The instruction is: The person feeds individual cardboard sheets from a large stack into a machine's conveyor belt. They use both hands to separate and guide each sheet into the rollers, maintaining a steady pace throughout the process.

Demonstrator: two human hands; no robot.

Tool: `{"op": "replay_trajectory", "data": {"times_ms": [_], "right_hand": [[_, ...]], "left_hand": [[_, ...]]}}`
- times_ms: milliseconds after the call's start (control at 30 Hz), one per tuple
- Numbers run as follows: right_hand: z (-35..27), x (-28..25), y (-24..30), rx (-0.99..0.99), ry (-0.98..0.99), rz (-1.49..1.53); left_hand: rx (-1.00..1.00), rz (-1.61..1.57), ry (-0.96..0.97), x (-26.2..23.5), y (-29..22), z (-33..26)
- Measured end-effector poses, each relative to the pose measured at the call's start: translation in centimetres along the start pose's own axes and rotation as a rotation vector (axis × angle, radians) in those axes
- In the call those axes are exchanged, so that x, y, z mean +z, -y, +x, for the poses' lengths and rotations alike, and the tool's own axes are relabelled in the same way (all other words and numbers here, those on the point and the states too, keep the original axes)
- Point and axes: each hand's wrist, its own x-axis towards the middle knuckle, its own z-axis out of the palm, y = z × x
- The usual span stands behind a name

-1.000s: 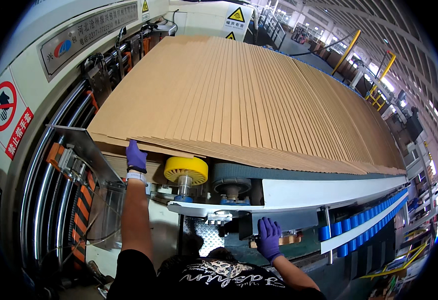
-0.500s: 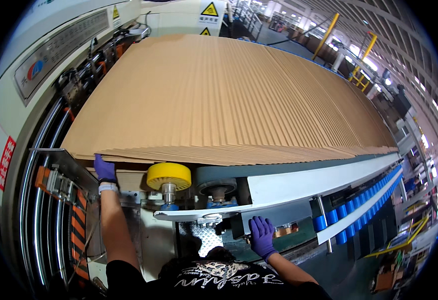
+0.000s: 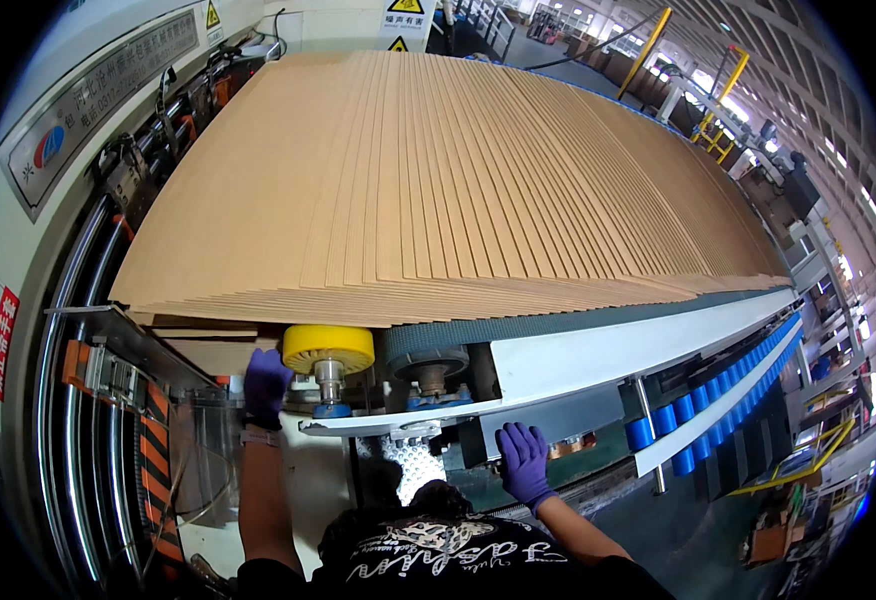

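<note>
Cardboard sheets (image 3: 438, 190) fanned across the machine, my two gloved hands below their near edge

From the head view, I see the brown sheets spread in front of me in overlapping layers. Their near edge runs above the yellow wheel (image 3: 328, 347) and along the dark ribbed belt (image 3: 548, 325); their near left corner reaches over by the upright metal plate (image 3: 123, 332).

My left hand (image 3: 267, 383), in a purple glove, is just beside the wheel, on its left, lower than the sheets' edge and apart from it. Its fingers are bunched close together and point up and away from me; I cannot tell whether they pinch anything or touch the wheel.

My right hand (image 3: 526, 458), gloved the same, lies against the grey box (image 3: 578, 420) under the white rail (image 3: 608, 345). Its fingers are slightly spread and laid forward over the box's near side; how firmly they grip, I cannot tell. It is well apart from the sheets.

Blue rollers (image 3: 683, 420) line the right side, and an orange-and-black striped strip (image 3: 158, 470) runs at my left next to shiny metal bars (image 3: 76, 480).
</note>
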Motion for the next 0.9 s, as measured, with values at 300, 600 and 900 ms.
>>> {"op": "replay_trajectory", "data": {"times_ms": [300, 600, 900], "right_hand": [[-0.2, 0.1, -0.2, 0.005, -0.013, 0.037], [0.0, 0.0, -0.8, -0.035, 0.008, 0.037], [-0.5, -0.5, -0.9, -0.047, 0.133, 0.056]], "left_hand": [[-0.564, -0.512, -0.162, -0.9, -9.0, -5.1], [-0.879, -1.163, -0.4, -1.7, -13.5, -2.7], [-0.663, -1.087, -1.013, -2.8, 2.1, -1.5]]}}
